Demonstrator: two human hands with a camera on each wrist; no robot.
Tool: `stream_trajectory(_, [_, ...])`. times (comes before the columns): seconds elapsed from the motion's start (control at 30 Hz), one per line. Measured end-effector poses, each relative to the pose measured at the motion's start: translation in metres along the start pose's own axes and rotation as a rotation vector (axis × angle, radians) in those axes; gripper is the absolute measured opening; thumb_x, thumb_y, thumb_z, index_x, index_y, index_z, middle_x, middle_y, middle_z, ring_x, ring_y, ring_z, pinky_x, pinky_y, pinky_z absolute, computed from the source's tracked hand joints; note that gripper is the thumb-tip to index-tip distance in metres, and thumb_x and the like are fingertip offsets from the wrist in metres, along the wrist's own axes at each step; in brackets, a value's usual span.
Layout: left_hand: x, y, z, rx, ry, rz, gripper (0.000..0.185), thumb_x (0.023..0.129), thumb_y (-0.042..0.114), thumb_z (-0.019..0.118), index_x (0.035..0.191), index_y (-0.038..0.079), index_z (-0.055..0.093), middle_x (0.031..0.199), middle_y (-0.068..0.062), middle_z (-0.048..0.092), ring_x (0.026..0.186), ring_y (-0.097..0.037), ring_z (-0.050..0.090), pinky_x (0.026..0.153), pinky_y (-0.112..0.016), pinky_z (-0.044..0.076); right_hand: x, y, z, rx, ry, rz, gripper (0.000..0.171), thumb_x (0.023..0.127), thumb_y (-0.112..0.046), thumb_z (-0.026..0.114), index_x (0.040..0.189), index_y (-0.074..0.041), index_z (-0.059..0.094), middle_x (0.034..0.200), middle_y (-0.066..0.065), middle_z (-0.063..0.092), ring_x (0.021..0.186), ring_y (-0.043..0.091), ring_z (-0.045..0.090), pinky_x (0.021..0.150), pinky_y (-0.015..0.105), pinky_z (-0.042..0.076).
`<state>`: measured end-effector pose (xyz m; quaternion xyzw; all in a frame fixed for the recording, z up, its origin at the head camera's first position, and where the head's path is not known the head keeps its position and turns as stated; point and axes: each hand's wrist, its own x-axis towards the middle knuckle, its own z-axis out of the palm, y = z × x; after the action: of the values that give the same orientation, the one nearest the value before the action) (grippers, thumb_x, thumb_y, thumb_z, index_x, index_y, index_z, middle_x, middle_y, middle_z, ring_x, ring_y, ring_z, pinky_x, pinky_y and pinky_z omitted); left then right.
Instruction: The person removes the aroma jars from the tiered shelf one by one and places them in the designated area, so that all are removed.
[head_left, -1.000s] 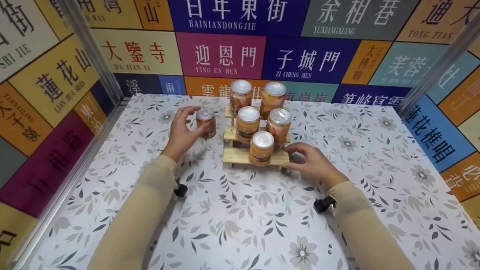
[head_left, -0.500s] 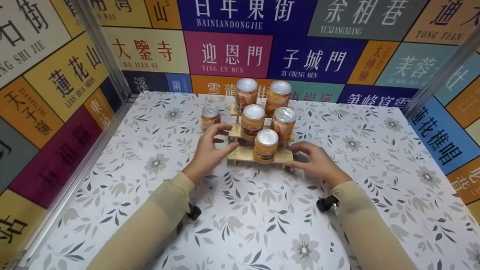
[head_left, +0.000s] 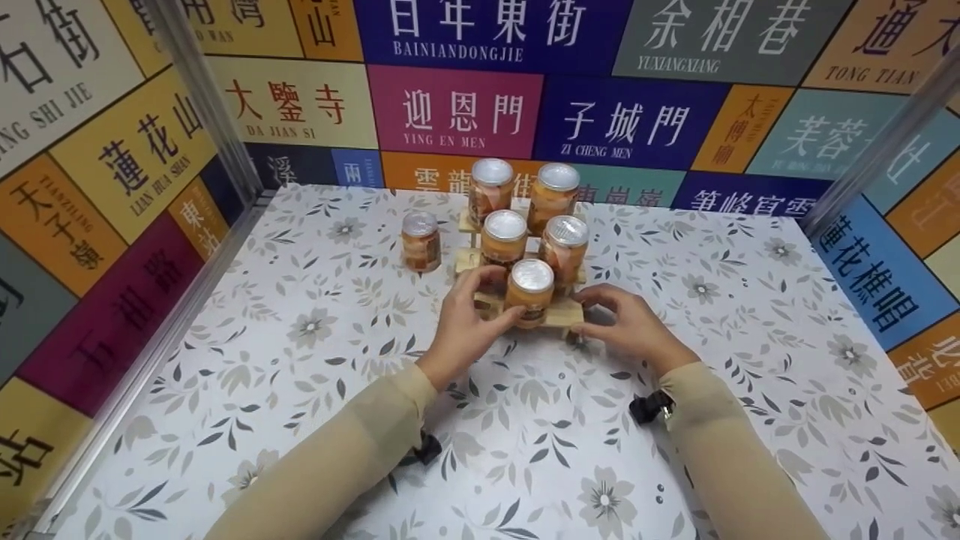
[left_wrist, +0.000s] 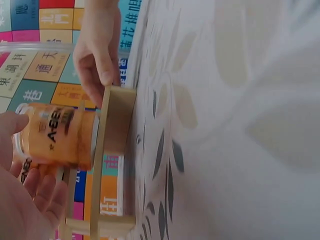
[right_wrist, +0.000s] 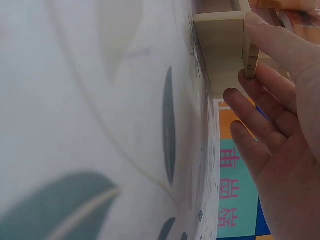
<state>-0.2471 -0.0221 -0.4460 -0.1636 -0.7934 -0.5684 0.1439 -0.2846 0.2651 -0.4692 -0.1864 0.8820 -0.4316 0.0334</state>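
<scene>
My left grip (head_left: 472,319) is curved partly closed, thumb and fingers around the clear cylindrical jar of orange contents with a silver lid (head_left: 531,289), which stands upright on the lowest step of the pale wooden tiered rack (head_left: 566,315); how firmly I press, I cannot tell. My right grip (head_left: 626,326) pinches that step's end between thumb and fingers, probably to steady the rack against being nudged. Four matching silver-lidded jars (head_left: 492,187) stand paired on the higher steps, likely staggered for visibility; another matching orange jar (head_left: 421,244) stands apart, left, on the white floral-patterned counter (head_left: 525,450).
</scene>
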Motion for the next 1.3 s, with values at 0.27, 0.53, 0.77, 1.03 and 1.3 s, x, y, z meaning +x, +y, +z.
stream_trajectory(0.27, [0.001,0.002,0.012,0.079,0.022,0.042,0.064,0.076,0.029,0.081,0.132,0.023,0.051,0.121,-0.010,0.054,0.107,-0.023,0.057,0.088,-0.039,0.052,0.000,-0.002,0.001,0.031,0.012,-0.034,0.049,0.077,-0.019,0.080,0.121,-0.007,0.061,0.123,0.010,0.062,0.118,0.032,0.057,0.112,0.045,0.036])
stream_trajectory(0.53, [0.001,0.004,0.014,0.065,0.006,0.030,0.059,0.076,0.029,0.080,0.128,0.025,0.052,0.121,-0.007,0.050,0.100,-0.021,0.059,0.078,-0.036,0.057,-0.003,-0.018,-0.001,0.050,0.018,-0.071,0.048,0.078,-0.010,0.079,0.120,0.001,0.061,0.121,0.018,0.061,0.114,0.038,0.056,0.110,0.050,0.037])
stream_trajectory(0.77, [-0.001,0.007,0.018,0.078,0.008,0.028,0.056,0.076,0.030,0.080,0.123,0.024,0.051,0.122,0.003,0.049,0.100,-0.011,0.057,0.081,-0.034,0.056,-0.007,-0.027,-0.002,0.086,-0.005,-0.005,0.049,0.077,-0.010,0.079,0.121,0.000,0.060,0.125,0.017,0.060,0.122,0.037,0.054,0.112,0.051,0.035])
stream_trajectory(1.03, [-0.003,0.008,0.023,0.087,0.043,0.017,0.053,0.073,0.025,0.083,0.116,0.024,0.051,0.120,0.000,0.047,0.103,-0.016,0.056,0.083,-0.031,0.056,-0.010,-0.034,-0.002,0.093,-0.003,-0.009,0.049,0.077,-0.010,0.079,0.120,0.002,0.059,0.125,0.019,0.059,0.120,0.039,0.055,0.111,0.052,0.036])
stream_trajectory(1.3, [-0.002,0.009,0.025,0.038,0.040,0.013,0.053,0.074,0.021,0.083,0.115,0.023,0.050,0.118,-0.001,0.045,0.102,-0.013,0.056,0.078,-0.028,0.059,-0.009,-0.031,-0.002,0.092,0.006,-0.036,0.048,0.077,-0.010,0.079,0.120,0.003,0.059,0.123,0.020,0.060,0.116,0.038,0.057,0.110,0.053,0.037])
